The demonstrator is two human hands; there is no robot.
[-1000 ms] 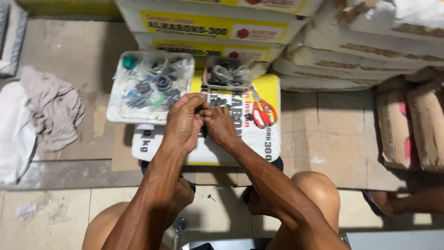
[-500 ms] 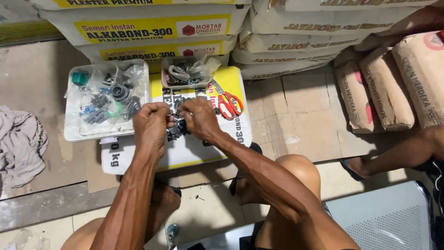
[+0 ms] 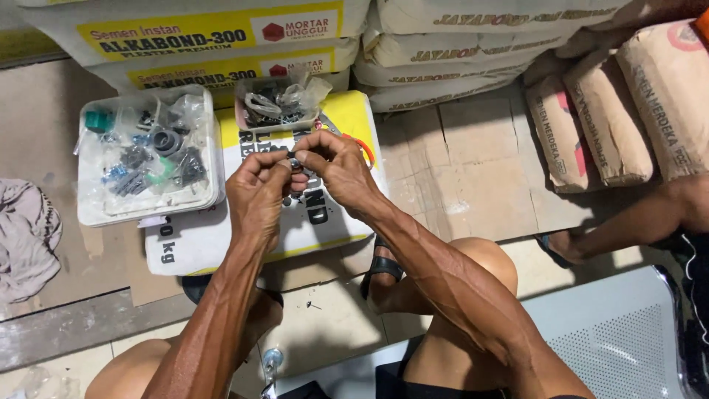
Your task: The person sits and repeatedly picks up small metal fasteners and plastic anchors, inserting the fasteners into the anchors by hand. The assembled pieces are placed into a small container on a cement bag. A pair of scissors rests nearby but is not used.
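Observation:
My left hand [image 3: 258, 193] and my right hand [image 3: 336, 166] meet over a white and yellow sack [image 3: 221, 236] lying flat in front of me. Both pinch one small dark part [image 3: 294, 160] between their fingertips; its shape is too small to tell. Just beyond the hands stands a small tray [image 3: 277, 103] of dark fittings in clear bags. To the left sits a larger white tray [image 3: 148, 159] holding several grey, blue and green fittings in plastic.
Stacked cement sacks [image 3: 458, 44] line the back, with brown sacks [image 3: 613, 118] at the right. Another person's leg and foot [image 3: 620, 225] reach in from the right. A grey rag [image 3: 26, 236] lies at the left. A perforated metal seat [image 3: 613, 340] sits lower right.
The view has swung to the right, so the trays and sack sit further left. My hands stay together on the small part, with fingers shifted slightly.

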